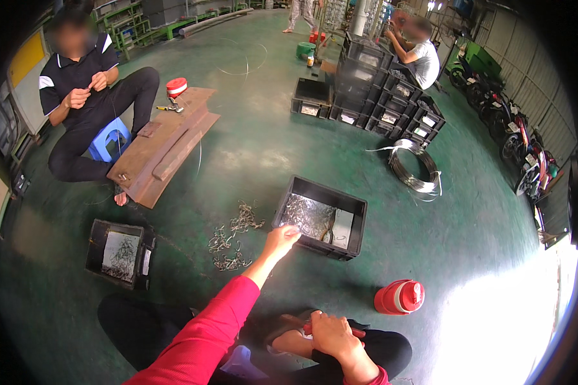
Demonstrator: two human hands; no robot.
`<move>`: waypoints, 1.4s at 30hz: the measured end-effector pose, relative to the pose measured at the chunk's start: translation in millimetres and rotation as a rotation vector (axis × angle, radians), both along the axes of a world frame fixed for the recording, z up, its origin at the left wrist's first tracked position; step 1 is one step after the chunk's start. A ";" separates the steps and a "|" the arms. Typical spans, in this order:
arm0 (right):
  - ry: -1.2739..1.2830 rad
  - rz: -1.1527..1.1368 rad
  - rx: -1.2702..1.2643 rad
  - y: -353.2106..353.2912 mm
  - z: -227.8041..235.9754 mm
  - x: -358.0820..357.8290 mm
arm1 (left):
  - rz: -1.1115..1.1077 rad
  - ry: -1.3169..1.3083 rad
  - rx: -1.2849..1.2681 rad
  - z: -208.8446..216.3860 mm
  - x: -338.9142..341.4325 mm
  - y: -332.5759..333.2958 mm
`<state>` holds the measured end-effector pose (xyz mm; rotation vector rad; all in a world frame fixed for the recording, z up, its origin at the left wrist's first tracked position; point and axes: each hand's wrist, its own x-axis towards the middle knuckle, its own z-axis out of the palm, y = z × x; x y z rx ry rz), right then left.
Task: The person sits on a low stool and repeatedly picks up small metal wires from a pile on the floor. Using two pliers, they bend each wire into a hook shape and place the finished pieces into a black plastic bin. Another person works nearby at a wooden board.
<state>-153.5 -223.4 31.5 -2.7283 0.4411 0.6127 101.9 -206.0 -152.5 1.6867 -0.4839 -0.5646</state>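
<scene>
My left arm, in a red sleeve, reaches forward over the floor. My left hand [281, 241] is at the near left rim of a black plastic crate [361, 224], its fingers drawn together; what they hold, if anything, is too small to make out. Inside the crate lie many small metal pieces [308, 215] and a white sheet [342, 228]. My right hand [335, 336] rests low by my leg, wrapped round red-handled pliers [358, 332] whose head is hidden. Left of the crate, small bent metal hooks [245, 220] lie in several loose heaps on the green floor.
A smaller black crate [142, 262] with metal pieces stands left. A red jug [397, 298] stands right. Farther off are a wire coil [401, 170], stacked black crates [359, 80] and parked motorbikes [517, 138]. A person on a blue stool [112, 138] sits by a brown metal bench [167, 144].
</scene>
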 end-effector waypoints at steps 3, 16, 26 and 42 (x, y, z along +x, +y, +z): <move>-0.027 0.043 -0.057 -1.7 -8.2 0.4 | 0.018 -0.093 0.138 -33.4 8.0 10.7; 0.136 0.200 -0.025 5.6 -35.5 15.5 | 0.153 -0.205 0.565 -180.3 0.3 148.5; 0.165 0.202 -0.056 3.4 -42.9 21.5 | -0.064 -0.604 0.534 -169.2 -28.7 81.0; 0.129 0.179 -0.079 2.6 -42.2 19.9 | -0.899 -0.729 0.661 -165.5 28.3 47.0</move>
